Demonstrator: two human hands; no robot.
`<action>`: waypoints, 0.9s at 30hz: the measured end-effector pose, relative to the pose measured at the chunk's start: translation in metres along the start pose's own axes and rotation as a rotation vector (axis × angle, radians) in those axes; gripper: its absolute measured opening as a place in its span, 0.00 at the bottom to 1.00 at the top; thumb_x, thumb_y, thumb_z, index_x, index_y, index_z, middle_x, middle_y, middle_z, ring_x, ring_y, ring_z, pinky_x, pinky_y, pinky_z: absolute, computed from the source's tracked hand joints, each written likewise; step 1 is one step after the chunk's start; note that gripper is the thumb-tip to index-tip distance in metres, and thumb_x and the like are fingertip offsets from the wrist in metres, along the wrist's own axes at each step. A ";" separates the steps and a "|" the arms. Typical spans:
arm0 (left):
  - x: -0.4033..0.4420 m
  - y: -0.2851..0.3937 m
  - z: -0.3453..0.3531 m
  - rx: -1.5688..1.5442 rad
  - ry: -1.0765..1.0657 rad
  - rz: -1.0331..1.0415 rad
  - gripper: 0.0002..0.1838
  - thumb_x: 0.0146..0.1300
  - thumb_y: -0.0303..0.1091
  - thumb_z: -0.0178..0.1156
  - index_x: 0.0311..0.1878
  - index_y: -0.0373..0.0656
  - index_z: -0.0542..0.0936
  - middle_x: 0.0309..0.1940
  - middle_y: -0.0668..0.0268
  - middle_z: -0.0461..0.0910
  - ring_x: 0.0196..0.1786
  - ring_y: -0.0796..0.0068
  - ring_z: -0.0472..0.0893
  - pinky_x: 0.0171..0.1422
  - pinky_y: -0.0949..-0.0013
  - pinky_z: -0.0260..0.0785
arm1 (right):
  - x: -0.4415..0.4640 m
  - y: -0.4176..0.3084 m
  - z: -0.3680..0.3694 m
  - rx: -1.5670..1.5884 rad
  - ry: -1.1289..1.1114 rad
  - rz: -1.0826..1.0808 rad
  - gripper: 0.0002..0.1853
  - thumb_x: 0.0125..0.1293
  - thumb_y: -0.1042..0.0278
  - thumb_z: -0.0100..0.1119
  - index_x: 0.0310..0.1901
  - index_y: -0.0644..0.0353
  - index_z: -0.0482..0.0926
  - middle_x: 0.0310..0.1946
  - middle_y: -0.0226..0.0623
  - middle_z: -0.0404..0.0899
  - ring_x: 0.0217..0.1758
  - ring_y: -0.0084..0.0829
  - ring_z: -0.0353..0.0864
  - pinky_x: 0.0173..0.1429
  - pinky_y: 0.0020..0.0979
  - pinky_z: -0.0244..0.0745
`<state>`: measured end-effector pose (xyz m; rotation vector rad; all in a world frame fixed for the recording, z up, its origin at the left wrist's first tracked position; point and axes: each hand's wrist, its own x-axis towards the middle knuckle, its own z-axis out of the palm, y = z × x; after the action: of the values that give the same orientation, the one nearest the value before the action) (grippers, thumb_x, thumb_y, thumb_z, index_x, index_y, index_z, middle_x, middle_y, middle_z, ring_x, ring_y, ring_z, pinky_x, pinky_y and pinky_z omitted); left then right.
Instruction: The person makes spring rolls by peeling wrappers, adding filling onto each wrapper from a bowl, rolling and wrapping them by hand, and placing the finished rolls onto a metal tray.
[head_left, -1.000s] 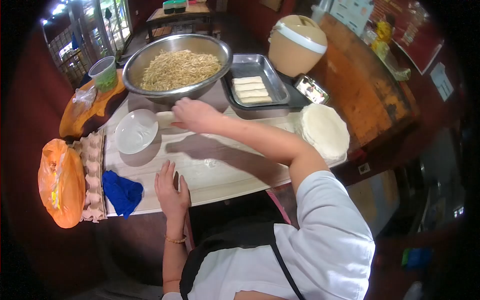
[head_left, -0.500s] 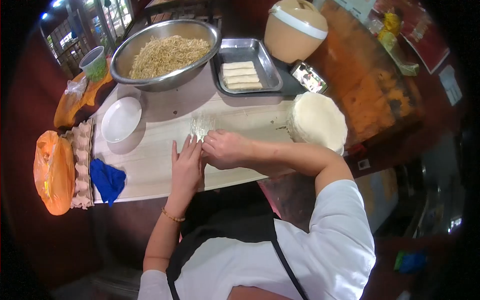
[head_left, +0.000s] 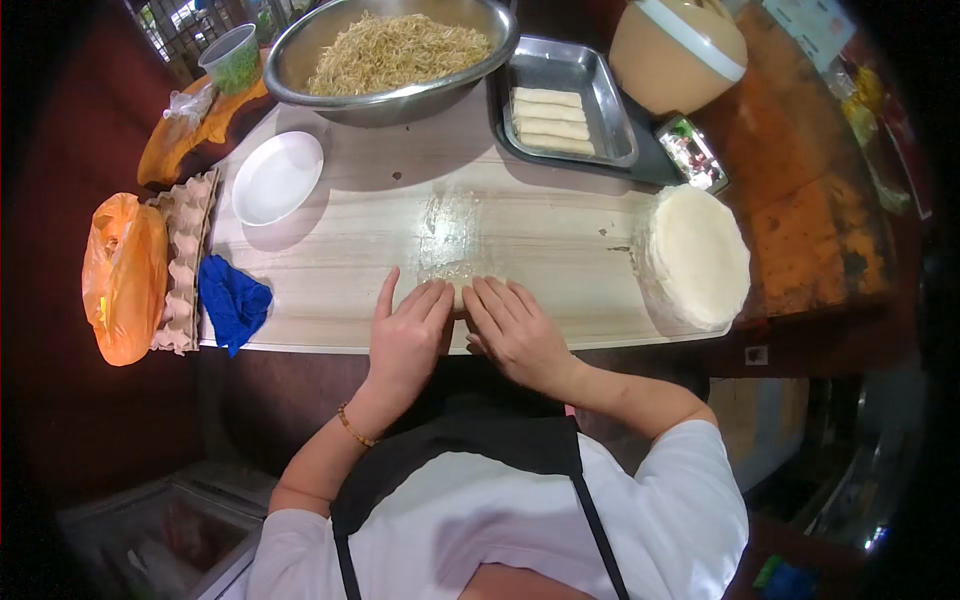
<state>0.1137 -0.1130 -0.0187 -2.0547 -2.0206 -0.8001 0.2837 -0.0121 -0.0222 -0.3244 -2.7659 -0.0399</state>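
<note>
Near the front edge of the table, both hands press side by side on a pale spring roll; only a short piece of it shows between them. My left hand has its fingers together and bent over the roll's left part, thumb sticking out to the side. My right hand curves its fingers over the right part, with its thumb tucked low. A wet, shiny patch lies on the tabletop just beyond the fingertips. At the right sits a stack of round white wrappers.
A steel bowl of shredded filling and a metal tray with several rolls stand at the back. Nearby are a phone and a beige container. On the left are a white plate, blue cloth, egg carton and orange bag.
My right hand has moved from across my left fingertips to beside the left hand. Both now lie over the roll close to the table edge. The camera view has shifted.
</note>
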 end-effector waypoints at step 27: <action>0.034 -0.030 0.039 0.020 -0.146 -0.171 0.23 0.78 0.38 0.40 0.69 0.38 0.70 0.72 0.56 0.67 0.77 0.61 0.61 0.81 0.44 0.40 | 0.040 0.043 0.018 0.367 -0.139 0.155 0.48 0.69 0.38 0.53 0.73 0.73 0.51 0.74 0.61 0.52 0.80 0.51 0.48 0.81 0.52 0.40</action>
<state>0.0938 -0.0628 -0.0436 -2.0042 -2.2975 -0.6708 0.2503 0.0398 -0.0258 -0.4531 -2.7973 0.5400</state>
